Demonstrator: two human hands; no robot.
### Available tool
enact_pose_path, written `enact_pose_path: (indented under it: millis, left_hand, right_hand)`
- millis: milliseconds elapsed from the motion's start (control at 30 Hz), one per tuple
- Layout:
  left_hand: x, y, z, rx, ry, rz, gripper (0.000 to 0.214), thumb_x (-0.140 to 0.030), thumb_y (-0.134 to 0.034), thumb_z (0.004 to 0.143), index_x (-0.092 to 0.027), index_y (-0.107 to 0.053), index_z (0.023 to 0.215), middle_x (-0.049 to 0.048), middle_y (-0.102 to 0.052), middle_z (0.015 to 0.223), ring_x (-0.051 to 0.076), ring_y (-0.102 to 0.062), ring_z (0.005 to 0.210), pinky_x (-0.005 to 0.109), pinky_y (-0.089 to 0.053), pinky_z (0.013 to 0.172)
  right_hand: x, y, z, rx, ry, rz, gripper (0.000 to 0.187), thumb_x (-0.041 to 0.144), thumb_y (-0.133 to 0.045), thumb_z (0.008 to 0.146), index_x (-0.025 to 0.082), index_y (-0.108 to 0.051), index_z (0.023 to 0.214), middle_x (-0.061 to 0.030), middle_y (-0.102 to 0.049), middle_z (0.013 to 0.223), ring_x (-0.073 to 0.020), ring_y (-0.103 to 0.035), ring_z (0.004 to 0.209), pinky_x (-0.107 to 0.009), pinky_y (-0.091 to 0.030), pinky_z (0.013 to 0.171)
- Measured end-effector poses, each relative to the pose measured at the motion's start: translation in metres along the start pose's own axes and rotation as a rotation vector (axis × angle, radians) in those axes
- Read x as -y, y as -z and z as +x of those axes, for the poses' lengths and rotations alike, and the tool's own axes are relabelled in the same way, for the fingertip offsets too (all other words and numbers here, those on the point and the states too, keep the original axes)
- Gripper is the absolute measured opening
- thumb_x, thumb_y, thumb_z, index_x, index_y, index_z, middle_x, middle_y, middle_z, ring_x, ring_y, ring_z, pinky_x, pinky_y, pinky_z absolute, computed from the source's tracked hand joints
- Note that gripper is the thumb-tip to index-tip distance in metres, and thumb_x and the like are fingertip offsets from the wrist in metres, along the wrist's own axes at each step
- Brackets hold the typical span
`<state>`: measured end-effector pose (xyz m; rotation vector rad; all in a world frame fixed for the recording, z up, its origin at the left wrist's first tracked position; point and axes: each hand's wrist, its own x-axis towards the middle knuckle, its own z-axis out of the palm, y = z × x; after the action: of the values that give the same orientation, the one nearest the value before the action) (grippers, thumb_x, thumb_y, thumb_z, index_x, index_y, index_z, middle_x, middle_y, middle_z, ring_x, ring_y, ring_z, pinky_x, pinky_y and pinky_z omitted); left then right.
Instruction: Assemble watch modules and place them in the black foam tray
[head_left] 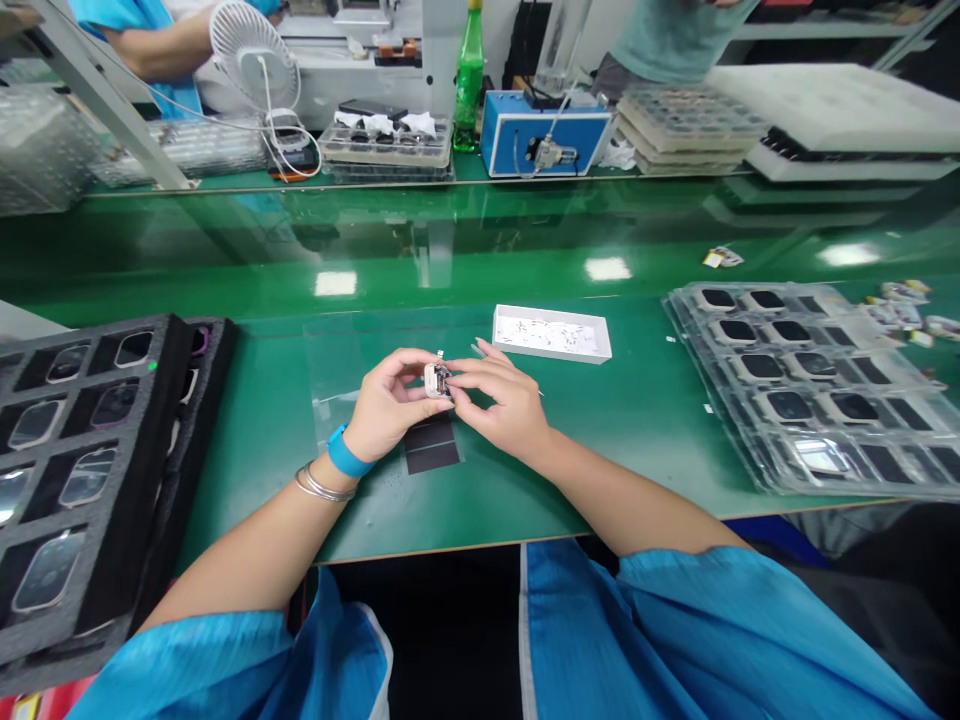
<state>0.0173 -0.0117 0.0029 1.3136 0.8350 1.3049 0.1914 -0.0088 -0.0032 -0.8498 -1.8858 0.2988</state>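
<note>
- The left hand (386, 405) grasps a small device (436, 380) above the counter (637, 410).
- The right hand (502, 395) touches it, holding 1 thin tool.
- The white box (551, 353) contains small dark pieces.
- The foam tray (148, 410) contains square-faced devices.

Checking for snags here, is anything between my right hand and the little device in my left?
Nothing visible. Your right hand is already up at the device, which your left hand holds. The white box lies beyond your right hand, out of the way.
</note>
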Motion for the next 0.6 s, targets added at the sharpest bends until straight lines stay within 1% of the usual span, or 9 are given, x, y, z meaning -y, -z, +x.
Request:
enact_pose_path:
  millis: [67,167,233,300,400,467,500,533,600]
  left_hand:
    - [0.002,0.001,0.001,-0.002,0.002,-0.025,0.047,-0.022,-0.09,0.053,-0.019,-0.067,0.095,0.0032,-0.067,0.096,0.016,-0.066,0.088,0.027,-0.058,0.076]
    - [0.004,0.003,0.003,-0.005,0.032,-0.088,0.049,-0.019,-0.091,0.053,-0.02,-0.069,0.096,0.0034,-0.07,0.099,0.016,-0.067,0.089,0.028,-0.057,0.081]
    - [0.003,0.004,0.003,-0.013,0.09,-0.157,0.05,-0.018,-0.09,0.054,-0.021,-0.07,0.099,0.0035,-0.071,0.1,0.017,-0.068,0.089,0.03,-0.056,0.084]
    - [0.0,0.004,0.004,-0.015,0.172,-0.244,0.05,-0.019,-0.089,0.056,-0.022,-0.071,0.102,0.0036,-0.071,0.099,0.018,-0.069,0.089,0.031,-0.056,0.085]
    - [-0.004,0.004,0.003,-0.012,0.263,-0.339,0.05,-0.019,-0.089,0.058,-0.023,-0.071,0.105,0.0035,-0.072,0.097,0.02,-0.07,0.09,0.033,-0.057,0.083]
    - [-0.005,0.003,0.004,-0.023,0.273,-0.354,0.049,-0.018,-0.089,0.057,-0.023,-0.072,0.103,0.0031,-0.072,0.096,0.02,-0.071,0.09,0.032,-0.057,0.083]
    - [-0.004,0.003,0.004,-0.03,0.268,-0.35,0.049,-0.018,-0.089,0.057,-0.024,-0.072,0.103,0.0028,-0.072,0.096,0.019,-0.071,0.089,0.031,-0.057,0.082]
    - [-0.004,0.003,0.004,-0.037,0.259,-0.34,0.049,-0.017,-0.089,0.056,-0.023,-0.073,0.102,0.0025,-0.072,0.095,0.019,-0.07,0.088,0.03,-0.056,0.082]
    - [-0.002,0.002,0.004,-0.049,0.232,-0.31,0.049,-0.016,-0.09,0.054,-0.023,-0.073,0.1,0.0021,-0.072,0.094,0.016,-0.069,0.086,0.028,-0.056,0.082]
  right_hand:
    - [0.0,0.0,0.0,0.012,0.013,-0.015,0.013,0.02,-0.059,0.085,0.025,-0.071,0.084,-0.0009,-0.076,0.098,-0.017,-0.072,0.089,-0.049,-0.046,0.11]
    - [-0.001,0.003,0.003,0.044,0.035,-0.034,0.014,0.019,-0.057,0.087,0.023,-0.07,0.087,-0.0023,-0.076,0.097,-0.0159,-0.072,0.09,-0.044,-0.048,0.107]
    - [-0.006,0.009,0.008,0.048,0.042,-0.059,0.014,0.019,-0.056,0.088,0.023,-0.07,0.088,-0.0024,-0.075,0.097,-0.016,-0.071,0.09,-0.042,-0.05,0.104]
    - [-0.015,0.02,0.015,0.014,0.027,-0.103,0.014,0.019,-0.056,0.089,0.023,-0.069,0.087,-0.0035,-0.075,0.097,-0.0176,-0.07,0.093,-0.04,-0.052,0.099]
    - [-0.029,0.039,0.026,-0.089,-0.101,-0.177,0.014,0.02,-0.054,0.089,0.021,-0.067,0.084,-0.0052,-0.073,0.092,-0.0196,-0.068,0.091,-0.037,-0.054,0.088]
    - [-0.031,0.046,0.031,-0.142,-0.205,-0.158,0.013,0.021,-0.055,0.088,0.02,-0.066,0.081,-0.004,-0.072,0.085,-0.0186,-0.067,0.083,-0.035,-0.054,0.08]
    - [-0.029,0.047,0.031,-0.141,-0.228,-0.118,0.012,0.022,-0.056,0.087,0.02,-0.065,0.08,-0.0032,-0.071,0.083,-0.0179,-0.067,0.08,-0.034,-0.054,0.078]
    - [-0.025,0.045,0.03,-0.114,-0.219,-0.067,0.01,0.023,-0.058,0.087,0.02,-0.065,0.079,-0.0028,-0.071,0.082,-0.0176,-0.066,0.08,-0.034,-0.054,0.078]
    - [-0.015,0.036,0.025,-0.011,-0.129,0.012,0.007,0.025,-0.062,0.086,0.021,-0.066,0.082,-0.0033,-0.072,0.087,-0.0179,-0.067,0.084,-0.035,-0.053,0.081]
